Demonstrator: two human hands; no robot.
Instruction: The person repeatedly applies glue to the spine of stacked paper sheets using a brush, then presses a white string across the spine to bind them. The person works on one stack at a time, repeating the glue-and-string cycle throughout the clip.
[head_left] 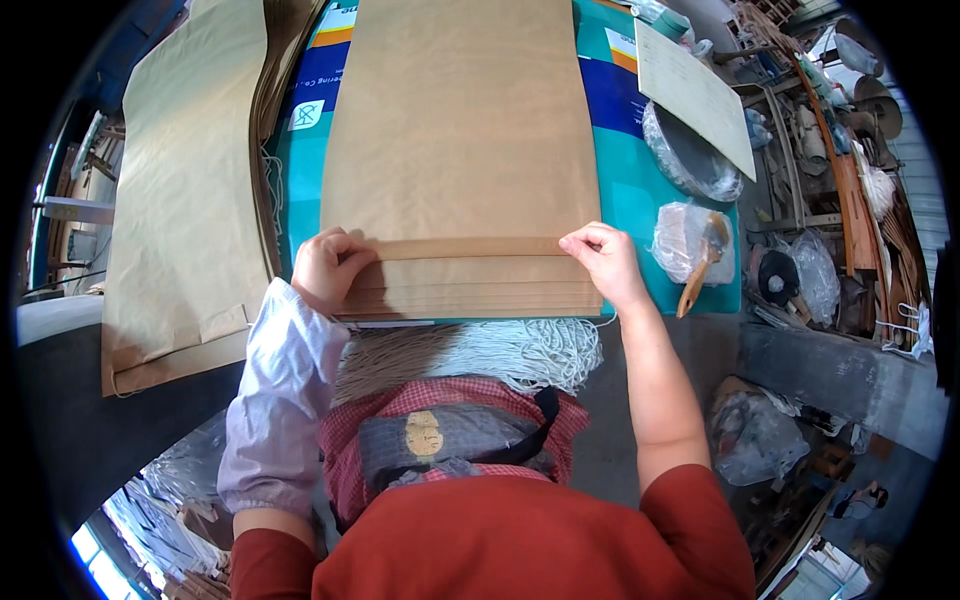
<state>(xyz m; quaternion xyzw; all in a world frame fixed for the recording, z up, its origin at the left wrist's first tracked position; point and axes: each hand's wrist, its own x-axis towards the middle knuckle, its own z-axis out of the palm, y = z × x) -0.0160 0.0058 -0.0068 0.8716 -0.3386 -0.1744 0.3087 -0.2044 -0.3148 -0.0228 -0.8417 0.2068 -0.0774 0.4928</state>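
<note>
A stack of brown kraft paper bags (460,130) lies in front of me, with the lower edges staggered in steps. Along the near edge of the top bag runs a narrow folded strip (470,246). My left hand (328,268) is closed, thumb and fingers pinching the left end of that fold. At its right end, my right hand (608,262) pinches the same fold between thumb and forefinger. A bundle of white strings (480,350) hangs below the near edge, between the stack and my lap.
Left of the stack lies another pile of brown paper bags (190,170). On the teal printed sheet (625,180) at right, a wooden-handled brush (693,285) rests on a plastic-wrapped block (680,240). Behind it, a pale board (695,95) partly covers a plastic-lined bowl (680,155).
</note>
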